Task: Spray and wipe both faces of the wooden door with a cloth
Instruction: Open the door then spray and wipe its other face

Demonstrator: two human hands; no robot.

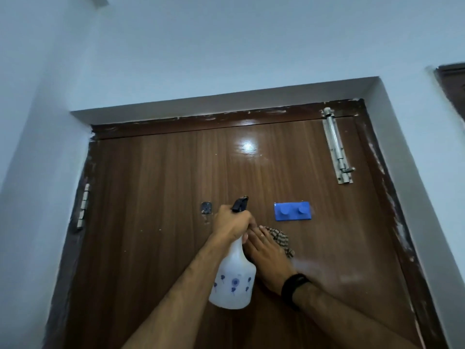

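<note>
Mid-job on one face of the wooden door [163, 248], far face not in view, so probably still to do.

Left to right: one hinge [83, 206], one left hand [232, 222] wrapped round the one spray bottle [232, 280], one right hand [268, 255] pressing the one checked cloth [283, 239] flat on the door, fingers straight, faint mist patch just right of it, one blue hook plate [292, 211] with two pegs, one bolt latch [337, 147].

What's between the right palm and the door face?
The checked cloth, pressed flat by the right hand against the wooden door; head view.
</note>
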